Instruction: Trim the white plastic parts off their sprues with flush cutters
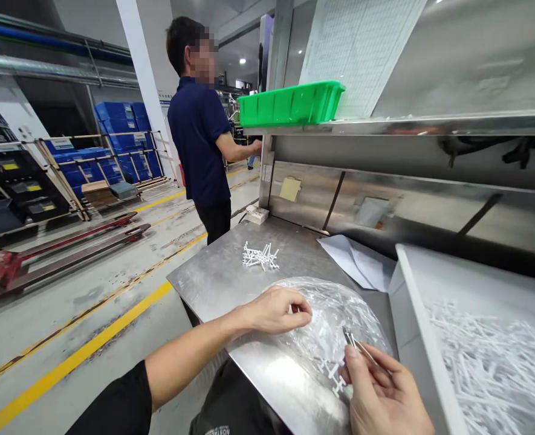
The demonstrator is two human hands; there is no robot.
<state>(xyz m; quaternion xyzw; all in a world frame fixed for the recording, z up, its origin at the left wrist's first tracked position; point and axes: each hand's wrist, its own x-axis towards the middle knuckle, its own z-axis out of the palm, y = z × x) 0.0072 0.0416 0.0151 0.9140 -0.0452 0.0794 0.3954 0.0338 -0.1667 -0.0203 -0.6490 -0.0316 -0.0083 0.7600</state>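
Observation:
My right hand [380,386] is closed around a small metal tool that looks like nail clippers [349,337], its jaws pointing up and left. Beside those fingers are several small white T-ended plastic pieces [333,371], partly hidden by the hand. My left hand [278,309] hovers over or rests on a clear plastic bag [344,296], with fingers curled and thumb near the index finger. What it pinches, if anything, I cannot make out. Farther back on the metal table [222,281] lies a loose pile of white plastic pieces [260,257].
To the right a white bin [412,326] holds many thin white pieces. White paper [358,260] lies behind the bag. A green tray [289,104] sits on the shelf above. Another person [201,139] stands beyond the table's left end, near a pallet jack [81,251].

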